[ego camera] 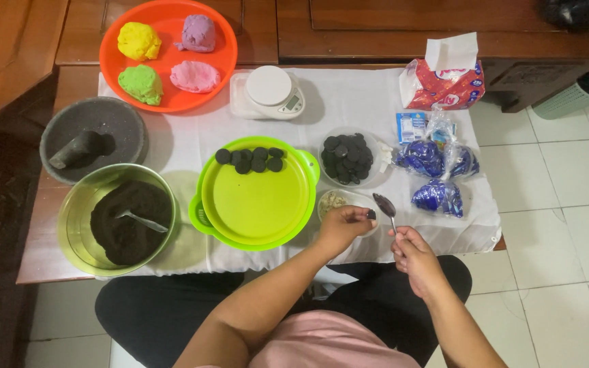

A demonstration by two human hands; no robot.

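Over the small clear bowl point(341, 202) at the table's near edge, the left hand point(344, 225) pinches 1 dark biscuit half point(371, 214) while the right hand point(414, 253) is closed around a spoon point(385, 206), its bowl raised just beside the biscuit. This looks like the filling being scraped off. Next, the spoon edge would need to meet the biscuit's face squarely, over the bowl; 6 finished halves point(249, 159) lie on the green plate point(260, 204).
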